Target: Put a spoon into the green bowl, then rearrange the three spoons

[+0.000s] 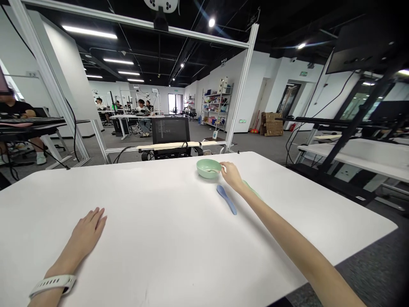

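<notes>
A light green bowl (pixel 204 174) stands upright toward the far side of the white table (pixel 153 230). At its right rim is my right hand (pixel 230 174), thumb and fingers closed on the edge. Something small and pale shows inside the bowl, too small to name. A blue spoon (pixel 227 200) lies on the table just nearer to me than the bowl, left of my right forearm. Behind that forearm a thin green object (pixel 252 189) peeks out, mostly hidden. My left hand (pixel 87 230) rests flat on the table at the left, fingers stretched out, holding nothing.
A metal frame (pixel 241 85) rises beyond the table's far edge, with a black mesh chair (pixel 171 130) behind it. A monitor stand (pixel 348 123) and another white table (pixel 351 155) are at the right. Several people sit at desks farther back.
</notes>
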A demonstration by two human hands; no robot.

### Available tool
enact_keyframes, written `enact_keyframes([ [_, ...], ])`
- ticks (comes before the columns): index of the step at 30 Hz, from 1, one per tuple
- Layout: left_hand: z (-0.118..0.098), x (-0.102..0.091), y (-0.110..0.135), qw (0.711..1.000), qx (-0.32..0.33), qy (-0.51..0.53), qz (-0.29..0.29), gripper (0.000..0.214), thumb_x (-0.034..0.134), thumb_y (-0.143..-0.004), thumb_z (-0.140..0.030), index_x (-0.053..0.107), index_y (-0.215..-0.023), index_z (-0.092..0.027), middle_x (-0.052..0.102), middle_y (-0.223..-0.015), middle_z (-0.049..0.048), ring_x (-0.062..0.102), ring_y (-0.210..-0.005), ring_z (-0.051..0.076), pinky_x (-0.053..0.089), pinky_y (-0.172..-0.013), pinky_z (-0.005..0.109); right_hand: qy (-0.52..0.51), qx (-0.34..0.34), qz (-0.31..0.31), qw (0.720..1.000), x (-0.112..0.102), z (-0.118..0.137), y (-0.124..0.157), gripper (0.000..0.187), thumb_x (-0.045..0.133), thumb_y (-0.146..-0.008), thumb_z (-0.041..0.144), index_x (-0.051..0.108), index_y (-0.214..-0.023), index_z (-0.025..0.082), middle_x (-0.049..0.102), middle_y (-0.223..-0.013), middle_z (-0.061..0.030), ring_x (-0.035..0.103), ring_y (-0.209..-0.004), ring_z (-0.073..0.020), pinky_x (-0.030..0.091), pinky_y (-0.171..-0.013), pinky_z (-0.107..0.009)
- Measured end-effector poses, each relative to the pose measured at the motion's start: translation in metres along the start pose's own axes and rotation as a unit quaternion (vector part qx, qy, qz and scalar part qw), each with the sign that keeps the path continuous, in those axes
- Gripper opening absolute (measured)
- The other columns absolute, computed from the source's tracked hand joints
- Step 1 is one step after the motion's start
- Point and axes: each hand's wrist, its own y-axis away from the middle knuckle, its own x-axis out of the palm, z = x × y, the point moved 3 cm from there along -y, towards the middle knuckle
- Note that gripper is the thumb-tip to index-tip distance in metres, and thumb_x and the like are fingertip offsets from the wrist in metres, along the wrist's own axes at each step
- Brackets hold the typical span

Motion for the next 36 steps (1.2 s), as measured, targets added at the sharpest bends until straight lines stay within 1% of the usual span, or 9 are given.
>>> enact_keyframes([
  [5,-0.003,-0.003,0.001,1.000,-0.003,0.007,-0.001,0.072,0.027,-0.097,-0.046,0.065,-0.147,-0.010,0.064,-0.159,0.0181,0.054,-0.153,0.033,0.042,-0.127,0.052,-0.065,-0.045,0.016,0.997,0.023,-0.043,0.055,0.044,0.046,-0.101,0.013,0.073,-0.136,0.015,0.073,-0.141,-0.0194,0.067,-0.134,-0.0312,0.048,-0.117,-0.045],
  [8,-0.003,-0.004,0.001,1.000,0.002,0.006,0.010,0.074,0.028,-0.096,-0.046,0.063,-0.148,-0.007,0.062,-0.160,0.0206,0.053,-0.154,0.035,0.042,-0.127,0.053,-0.081,-0.055,0.051,0.994,0.035,-0.061,0.075,0.042,0.050,-0.100,0.017,0.077,-0.132,0.015,0.072,-0.144,-0.0206,0.063,-0.141,-0.0333,0.046,-0.122,-0.048],
  [12,0.000,0.001,0.001,1.000,-0.001,0.002,0.016,0.076,0.025,-0.097,-0.045,0.060,-0.148,-0.001,0.057,-0.163,0.0235,0.051,-0.155,0.037,0.041,-0.127,0.053,-0.100,-0.047,0.088,0.990,0.042,-0.071,0.081,0.044,0.046,-0.103,0.023,0.077,-0.133,0.016,0.072,-0.145,-0.0166,0.059,-0.147,-0.0313,0.043,-0.126,-0.052],
  [16,0.003,0.006,0.000,1.000,-0.005,-0.007,0.008,0.073,0.024,-0.099,-0.043,0.060,-0.150,-0.004,0.058,-0.163,0.0214,0.050,-0.156,0.036,0.040,-0.128,0.054,-0.113,-0.041,0.082,0.989,0.044,-0.074,0.080,0.042,0.048,-0.104,0.024,0.077,-0.133,0.015,0.069,-0.149,-0.0178,0.057,-0.149,-0.0313,0.043,-0.126,-0.051],
  [24,-0.001,0.001,0.001,0.999,-0.002,-0.007,0.039,0.081,0.018,-0.098,-0.044,0.053,-0.154,0.003,0.050,-0.168,0.0249,0.045,-0.159,0.039,0.036,-0.130,0.056,-0.109,-0.033,0.078,0.990,0.042,-0.072,0.081,0.041,0.050,-0.103,0.022,0.076,-0.134,0.015,0.069,-0.150,-0.0183,0.058,-0.149,-0.0307,0.042,-0.127,-0.048],
  [27,-0.002,0.000,0.001,0.999,0.002,-0.007,0.032,0.079,0.020,-0.097,-0.043,0.056,-0.152,0.002,0.053,-0.166,0.0242,0.047,-0.158,0.038,0.037,-0.129,0.057,-0.110,-0.022,0.035,0.993,0.022,-0.063,0.080,0.049,0.045,-0.099,0.015,0.074,-0.138,0.018,0.068,-0.150,-0.0154,0.059,-0.146,-0.0299,0.044,-0.125,-0.051],
  [29,-0.002,-0.001,0.001,1.000,0.005,-0.007,0.022,0.077,0.023,-0.096,-0.043,0.059,-0.150,-0.001,0.057,-0.164,0.0231,0.050,-0.156,0.037,0.039,-0.128,0.056,-0.124,-0.046,-0.018,0.991,-0.003,-0.050,0.080,0.058,0.040,-0.092,0.007,0.074,-0.138,0.022,0.072,-0.145,-0.0119,0.064,-0.138,-0.0283,0.048,-0.121,-0.053],
  [32,-0.001,0.000,0.001,1.000,-0.005,-0.003,0.018,0.078,0.022,-0.097,-0.044,0.058,-0.150,0.000,0.056,-0.164,0.0235,0.048,-0.157,0.036,0.039,-0.129,0.055,-0.149,-0.156,-0.103,0.971,-0.059,-0.014,0.085,0.061,0.039,-0.088,0.002,0.075,-0.130,0.027,0.077,-0.125,-0.0088,0.069,-0.119,-0.0282,0.057,-0.106,-0.054],
  [36,0.002,0.002,0.000,0.999,-0.013,0.003,0.033,0.082,0.018,-0.097,-0.048,0.054,-0.153,0.001,0.052,-0.167,0.0244,0.045,-0.159,0.037,0.037,-0.130,0.054,-0.158,-0.332,-0.185,0.911,-0.143,0.040,0.121,0.050,0.041,-0.103,0.009,0.074,-0.129,0.036,0.077,-0.105,-0.0073,0.072,-0.097,-0.0249,0.060,-0.085,-0.047],
])
